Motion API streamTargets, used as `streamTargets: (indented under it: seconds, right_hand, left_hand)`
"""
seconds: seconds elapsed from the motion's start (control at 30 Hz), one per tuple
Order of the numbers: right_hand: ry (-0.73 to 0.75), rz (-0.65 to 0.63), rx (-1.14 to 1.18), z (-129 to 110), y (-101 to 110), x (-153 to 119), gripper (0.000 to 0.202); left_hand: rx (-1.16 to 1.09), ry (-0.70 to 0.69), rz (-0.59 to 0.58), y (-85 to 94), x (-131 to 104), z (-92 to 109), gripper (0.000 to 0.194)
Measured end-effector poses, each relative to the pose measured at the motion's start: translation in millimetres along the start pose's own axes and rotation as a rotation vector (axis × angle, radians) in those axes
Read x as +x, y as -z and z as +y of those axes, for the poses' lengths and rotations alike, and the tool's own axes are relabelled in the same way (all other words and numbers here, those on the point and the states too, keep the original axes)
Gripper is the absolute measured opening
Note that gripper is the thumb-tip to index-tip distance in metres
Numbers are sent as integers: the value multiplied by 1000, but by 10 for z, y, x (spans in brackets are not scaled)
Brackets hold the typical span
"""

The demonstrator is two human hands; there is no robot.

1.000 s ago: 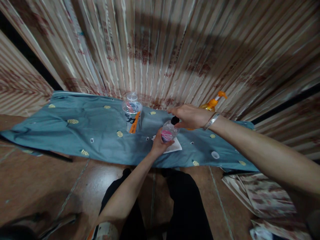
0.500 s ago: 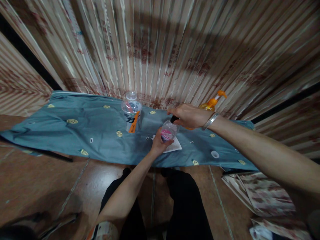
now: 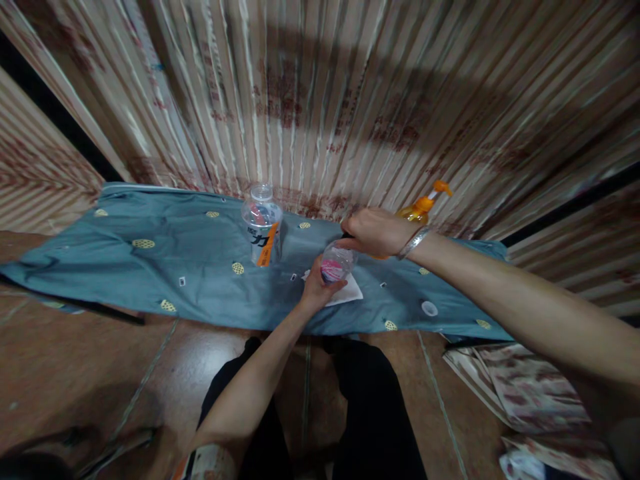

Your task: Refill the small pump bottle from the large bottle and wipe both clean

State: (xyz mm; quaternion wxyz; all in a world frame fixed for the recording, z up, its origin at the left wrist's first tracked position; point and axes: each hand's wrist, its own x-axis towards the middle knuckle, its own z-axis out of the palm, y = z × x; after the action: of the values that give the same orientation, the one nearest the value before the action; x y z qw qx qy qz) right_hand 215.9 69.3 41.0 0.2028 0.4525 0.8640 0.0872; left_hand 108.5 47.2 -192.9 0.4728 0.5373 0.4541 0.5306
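My left hand [image 3: 320,288] is wrapped round a clear plastic bottle [image 3: 341,255] with a pink label, holding it over a white sheet [image 3: 351,291] on the cloth. Over the mouth of that bottle, my right hand [image 3: 373,230] is closed on a small black object [image 3: 345,236]. Fingers hide most of this object, and I cannot tell its kind. A silver bracelet [image 3: 413,243] circles my right wrist. Left of my hands, a larger clear bottle [image 3: 261,230] with an orange, black and white label stands upright, uncapped.
Behind my right hand stands an orange pump bottle [image 3: 416,212], partly hidden. A small white cap-like ring [image 3: 429,309] lies near the right front. Blue-green pineapple-print cloth [image 3: 115,273] covers the narrow table. A pleated curtain [image 3: 300,100] hangs right behind it.
My right hand's fingers have curled in more over the bottle mouth, and less of the black object shows. The left hand and the bottle stay nearly in place.
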Motion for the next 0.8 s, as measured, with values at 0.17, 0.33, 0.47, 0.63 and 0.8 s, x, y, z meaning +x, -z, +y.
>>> streamTargets:
  seconds: [0.17,0.33,0.47,0.63,0.8]
  right_hand:
    - [77,5,32,2,0,5,40]
    - [-6,2,-12,-4,-30,24,41]
    - [80,47,51,26,-50,10,44]
    - [2,-12,11,18,-36,-8,34]
    - [88,32,82,35,-42,-17,45]
  left_hand:
    - [-15,5,1,-3,0,13,69]
    - [6,8,2,-3,-8,36,67]
    - [-9,20,3,-3,-8,31,71]
    - [-6,-3,5,-2,-4,4,70]
    - [-4,-17,-5,1,0,-6,72]
